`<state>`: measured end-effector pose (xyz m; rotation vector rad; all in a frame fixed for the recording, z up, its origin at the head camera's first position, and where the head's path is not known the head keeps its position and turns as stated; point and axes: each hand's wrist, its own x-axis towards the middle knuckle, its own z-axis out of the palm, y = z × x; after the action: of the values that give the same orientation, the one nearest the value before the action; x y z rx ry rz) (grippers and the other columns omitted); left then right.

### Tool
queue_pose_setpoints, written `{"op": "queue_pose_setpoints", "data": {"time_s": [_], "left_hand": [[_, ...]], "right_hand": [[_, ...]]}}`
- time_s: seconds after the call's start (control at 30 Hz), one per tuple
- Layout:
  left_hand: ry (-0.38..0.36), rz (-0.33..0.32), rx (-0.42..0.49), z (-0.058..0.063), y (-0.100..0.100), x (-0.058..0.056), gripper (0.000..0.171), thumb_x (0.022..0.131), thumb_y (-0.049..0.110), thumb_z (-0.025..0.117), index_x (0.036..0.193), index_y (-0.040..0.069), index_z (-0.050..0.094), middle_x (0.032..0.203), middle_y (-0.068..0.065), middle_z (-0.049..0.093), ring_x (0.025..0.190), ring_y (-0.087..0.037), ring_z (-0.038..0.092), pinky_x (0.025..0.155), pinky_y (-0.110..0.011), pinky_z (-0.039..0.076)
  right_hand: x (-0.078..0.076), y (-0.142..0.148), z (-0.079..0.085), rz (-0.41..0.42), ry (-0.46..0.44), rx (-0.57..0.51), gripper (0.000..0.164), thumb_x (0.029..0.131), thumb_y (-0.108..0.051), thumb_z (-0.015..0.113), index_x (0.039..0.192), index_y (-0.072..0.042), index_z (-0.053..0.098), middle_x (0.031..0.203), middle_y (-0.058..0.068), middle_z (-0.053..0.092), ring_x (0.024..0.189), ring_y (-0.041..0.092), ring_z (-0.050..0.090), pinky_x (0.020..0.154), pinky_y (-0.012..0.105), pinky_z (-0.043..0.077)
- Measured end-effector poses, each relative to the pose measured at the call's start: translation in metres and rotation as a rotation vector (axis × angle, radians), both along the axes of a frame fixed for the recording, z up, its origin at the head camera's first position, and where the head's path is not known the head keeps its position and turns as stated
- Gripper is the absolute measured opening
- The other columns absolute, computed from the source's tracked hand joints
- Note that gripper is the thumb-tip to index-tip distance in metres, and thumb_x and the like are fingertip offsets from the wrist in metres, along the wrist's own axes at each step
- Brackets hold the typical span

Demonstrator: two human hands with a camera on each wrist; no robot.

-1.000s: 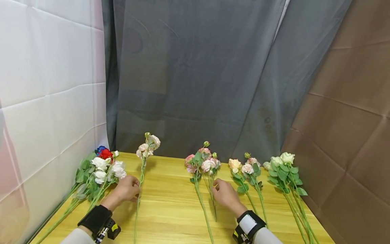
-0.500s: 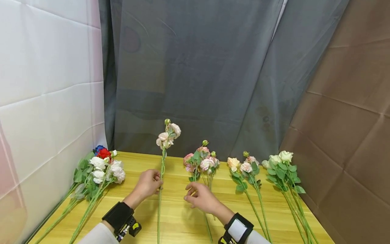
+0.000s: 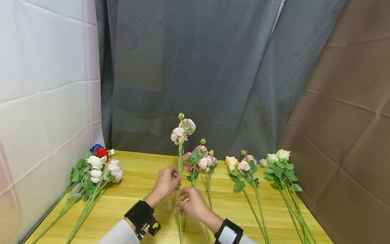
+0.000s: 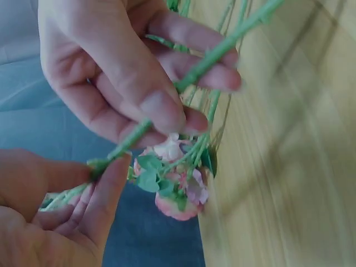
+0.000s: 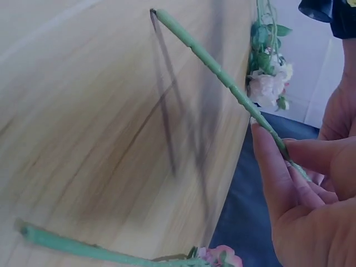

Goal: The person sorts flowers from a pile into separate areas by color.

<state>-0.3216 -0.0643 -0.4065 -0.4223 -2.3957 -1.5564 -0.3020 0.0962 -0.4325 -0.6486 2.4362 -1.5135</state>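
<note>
Together, both hands (image 3: pixel 167 182) (image 3: pixel 196 205) on stem (image 5: pixel 222 77)

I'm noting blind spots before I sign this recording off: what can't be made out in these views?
- Head view: most of the blue flower, behind the red flower.
- Head view: the lower end of the held stem, cut off by the bottom edge; the right wrist view shows it.
- Right wrist view: much of the left hand, behind the right hand and past the right edge.
</note>
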Motion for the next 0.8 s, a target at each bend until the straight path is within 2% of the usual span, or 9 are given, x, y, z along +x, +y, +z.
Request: {"op": "queue_pose_setpoints", "data": {"time_s": [0.1,0.27,0.33,0.4,0.47,0.63,0.8], "left_hand": [[0.029,-0.031,-0.048,-0.001,-0.001,-0.003,0.01,0.094,-0.004,0.065,0.103,-0.007,0.062,0.084,-0.01,0.06,0.06,-0.017,0.063,0.053,-0.026,0.055],[0.113,-0.083,-0.237,-0.004,-0.013,0.0,0.004,0.097,0.006,0.067,0.099,0.003,0.065,0.085,-0.002,0.064,0.071,-0.013,0.063,0.062,-0.027,0.053],[0.117,-0.098,-0.312,-0.007,-0.024,0.003,0.006,0.097,0.008,0.068,0.101,0.005,0.067,0.087,0.0,0.065,0.077,-0.013,0.061,0.067,-0.028,0.052],[0.086,-0.097,-0.362,-0.009,-0.039,0.008,0.007,0.096,0.009,0.069,0.102,0.006,0.067,0.087,0.0,0.064,0.077,-0.013,0.059,0.066,-0.03,0.051],[0.062,-0.058,-0.417,-0.012,-0.058,0.011,0.007,0.094,0.008,0.071,0.1,0.006,0.067,0.087,0.0,0.064,0.075,-0.013,0.057,0.065,-0.03,0.049],[0.041,0.099,-0.574,-0.02,-0.108,0.015,0.008,0.088,0.005,0.073,0.092,0.007,0.066,0.081,-0.001,0.062,0.072,-0.014,0.056,0.062,-0.034,0.048],[0.047,0.228,-0.711,-0.026,-0.152,0.022,0.007,0.084,0.004,0.07,0.087,0.007,0.064,0.077,-0.002,0.06,0.068,-0.017,0.055,0.057,-0.038,0.046]], "right_hand": [[0.001,0.005,0.001,-0.002,-0.024,-0.054,0.017,0.094,0.003,0.068,0.109,0.008,0.062,0.09,0.017,0.07,0.068,0.033,0.075,0.061,0.043,0.062],[0.002,0.018,0.004,0.005,-0.068,-0.095,0.018,0.095,0.001,0.067,0.11,0.007,0.06,0.093,0.018,0.069,0.073,0.036,0.075,0.064,0.044,0.062],[0.002,0.028,0.007,0.002,-0.075,-0.088,0.017,0.095,0.0,0.067,0.109,0.006,0.06,0.094,0.018,0.068,0.073,0.036,0.075,0.064,0.043,0.062],[0.002,0.041,0.01,-0.007,-0.066,-0.075,0.02,0.095,0.0,0.067,0.112,0.007,0.06,0.093,0.016,0.068,0.073,0.034,0.075,0.064,0.044,0.062],[0.001,0.056,0.014,-0.025,-0.059,-0.066,0.019,0.095,-0.001,0.067,0.111,0.007,0.059,0.093,0.016,0.068,0.073,0.035,0.075,0.064,0.046,0.062],[-0.001,0.095,0.021,-0.124,-0.05,-0.042,0.023,0.095,-0.002,0.068,0.112,0.008,0.057,0.092,0.018,0.068,0.075,0.039,0.074,0.066,0.049,0.062],[-0.004,0.132,0.014,-0.211,-0.047,-0.005,0.033,0.094,-0.001,0.068,0.122,0.011,0.055,0.092,0.019,0.069,0.074,0.039,0.074,0.066,0.047,0.062]]}}
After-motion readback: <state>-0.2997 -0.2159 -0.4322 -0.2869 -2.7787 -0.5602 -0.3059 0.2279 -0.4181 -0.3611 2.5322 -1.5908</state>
